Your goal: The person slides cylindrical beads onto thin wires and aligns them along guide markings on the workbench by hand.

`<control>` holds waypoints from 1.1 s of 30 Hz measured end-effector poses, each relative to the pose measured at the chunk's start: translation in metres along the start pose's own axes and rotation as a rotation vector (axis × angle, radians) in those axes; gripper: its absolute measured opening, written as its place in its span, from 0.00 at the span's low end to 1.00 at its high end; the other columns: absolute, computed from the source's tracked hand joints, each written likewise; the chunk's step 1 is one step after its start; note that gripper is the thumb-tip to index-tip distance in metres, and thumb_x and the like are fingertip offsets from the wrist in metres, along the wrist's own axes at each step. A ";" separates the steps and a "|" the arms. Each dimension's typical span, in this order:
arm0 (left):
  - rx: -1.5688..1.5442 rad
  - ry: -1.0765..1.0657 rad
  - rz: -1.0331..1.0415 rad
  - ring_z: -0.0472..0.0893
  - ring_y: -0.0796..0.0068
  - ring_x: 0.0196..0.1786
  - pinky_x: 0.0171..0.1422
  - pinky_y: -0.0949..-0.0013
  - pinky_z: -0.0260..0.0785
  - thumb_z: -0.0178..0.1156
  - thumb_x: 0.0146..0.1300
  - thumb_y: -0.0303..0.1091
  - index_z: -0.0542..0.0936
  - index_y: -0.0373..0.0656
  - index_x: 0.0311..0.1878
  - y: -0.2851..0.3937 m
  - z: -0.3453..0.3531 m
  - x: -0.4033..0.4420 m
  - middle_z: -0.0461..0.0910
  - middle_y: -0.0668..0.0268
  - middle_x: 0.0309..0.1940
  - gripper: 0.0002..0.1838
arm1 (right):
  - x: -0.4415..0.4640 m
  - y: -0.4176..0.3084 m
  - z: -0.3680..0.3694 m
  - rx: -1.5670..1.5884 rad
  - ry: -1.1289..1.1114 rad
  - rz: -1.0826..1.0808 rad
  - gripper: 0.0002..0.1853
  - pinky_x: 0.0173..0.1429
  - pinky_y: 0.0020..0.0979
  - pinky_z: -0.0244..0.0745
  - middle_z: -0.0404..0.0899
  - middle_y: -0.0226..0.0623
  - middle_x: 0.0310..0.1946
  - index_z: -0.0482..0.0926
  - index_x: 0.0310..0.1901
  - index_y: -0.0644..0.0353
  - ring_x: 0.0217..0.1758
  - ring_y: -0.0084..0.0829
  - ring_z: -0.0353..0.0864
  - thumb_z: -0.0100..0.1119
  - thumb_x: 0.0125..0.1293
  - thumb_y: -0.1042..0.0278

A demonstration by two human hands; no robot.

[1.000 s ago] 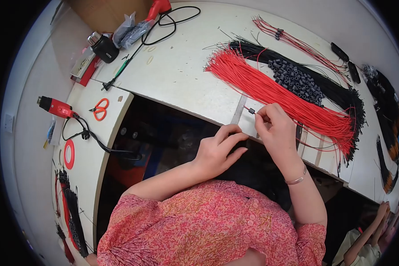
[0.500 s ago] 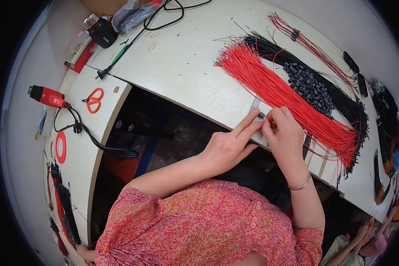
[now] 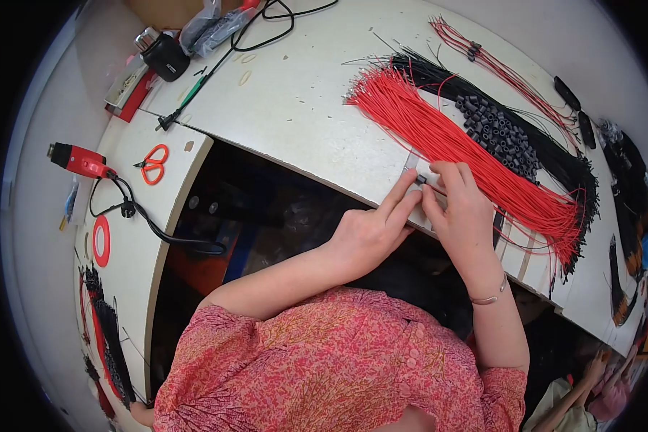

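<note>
A small dark grey tube piece lies at the table's front edge, between the fingertips of both hands. My left hand reaches in from the left, index and middle fingers stretched out and apart, the index fingertip beside the tube. On the other side, my right hand has its thumb and forefinger curled in close to the tube. A thin dark line shows between those fingers, but what they grip is too small to make out. Just beyond lies a thick bundle of red wires, with a heap of grey tube pieces behind it.
Black wires run behind the heap. Thinner red wires lie at the back. To the left are orange-handled scissors, a red heat gun, a tape roll and a black flask. Other people's arms show at lower right.
Both hands have shifted slightly toward the back with the tube piece between them. My right thumb and forefinger have spread a little. The view has also moved slightly.
</note>
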State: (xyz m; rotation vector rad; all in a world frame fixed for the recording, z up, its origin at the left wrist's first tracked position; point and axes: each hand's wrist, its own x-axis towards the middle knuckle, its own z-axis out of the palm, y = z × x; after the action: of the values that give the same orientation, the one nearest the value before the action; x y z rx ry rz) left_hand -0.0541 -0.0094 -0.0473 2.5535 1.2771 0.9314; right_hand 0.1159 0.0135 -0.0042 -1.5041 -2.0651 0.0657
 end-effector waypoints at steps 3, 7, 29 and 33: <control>-0.029 0.041 0.028 0.87 0.61 0.40 0.29 0.72 0.76 0.72 0.53 0.28 0.67 0.35 0.67 -0.001 0.004 0.000 0.68 0.49 0.74 0.38 | 0.003 -0.002 0.001 -0.281 -0.089 -0.061 0.11 0.29 0.35 0.73 0.77 0.35 0.36 0.75 0.44 0.57 0.24 0.39 0.78 0.64 0.60 0.72; 0.012 -0.014 0.032 0.87 0.61 0.43 0.30 0.72 0.77 0.72 0.54 0.28 0.65 0.35 0.69 -0.001 0.006 -0.003 0.67 0.50 0.75 0.39 | -0.004 0.012 -0.002 -0.197 -0.015 -0.104 0.09 0.28 0.35 0.72 0.78 0.35 0.37 0.75 0.40 0.58 0.24 0.39 0.77 0.64 0.60 0.71; 0.108 -0.061 0.046 0.84 0.67 0.26 0.23 0.76 0.72 0.71 0.57 0.30 0.67 0.35 0.69 0.001 0.006 -0.002 0.64 0.48 0.76 0.37 | -0.074 0.072 -0.070 0.067 0.010 0.105 0.07 0.41 0.30 0.74 0.78 0.33 0.39 0.82 0.44 0.64 0.35 0.32 0.78 0.63 0.64 0.79; 0.061 -0.077 0.020 0.84 0.67 0.28 0.25 0.75 0.73 0.71 0.58 0.30 0.67 0.37 0.69 0.002 0.003 -0.001 0.64 0.50 0.77 0.36 | -0.075 0.073 -0.068 0.024 0.020 0.084 0.07 0.40 0.31 0.74 0.78 0.33 0.39 0.82 0.43 0.63 0.34 0.32 0.78 0.64 0.64 0.79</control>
State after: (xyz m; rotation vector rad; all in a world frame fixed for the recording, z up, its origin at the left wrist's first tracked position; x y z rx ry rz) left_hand -0.0518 -0.0113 -0.0495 2.6258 1.2796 0.8010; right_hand 0.2256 -0.0465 -0.0058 -1.5707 -1.9786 0.1070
